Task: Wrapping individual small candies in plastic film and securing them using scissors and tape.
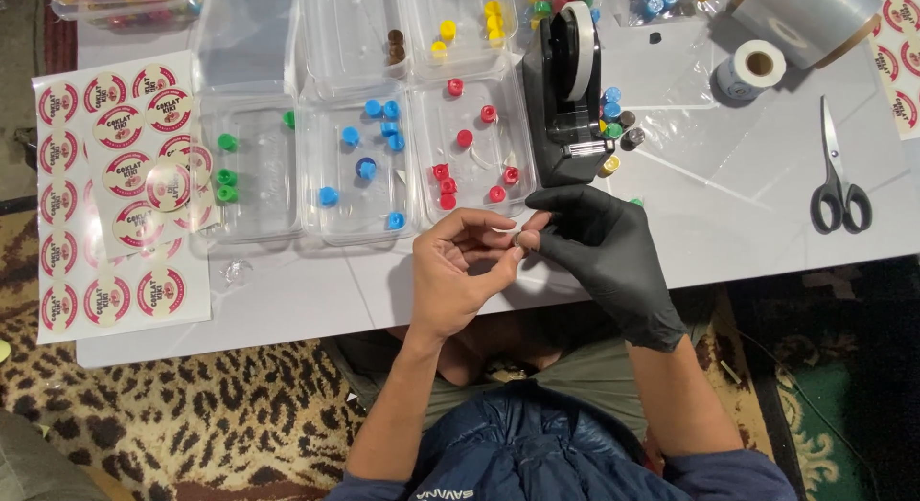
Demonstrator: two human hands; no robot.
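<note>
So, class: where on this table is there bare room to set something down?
Bare room: the front strip of the table below the clear trays, and the patch between the tape dispenser and scissors. Crowded: the trays, the sticker sheets, the far edge.

The left hand (pixel 458 271) and the gloved right hand (pixel 599 247) meet at the near edge of the white table (pixel 287 305). Right behind them stands the black tape dispenser (pixel 565 108), tall and in the way. To its left, clear plastic boxes (pixel 359 161) with little caps sit side by side and block that part. The sticker sheets (pixel 120 194) lie flat at the far left. Between the dispenser and the scissors (pixel 839 170) there is open room.
</note>
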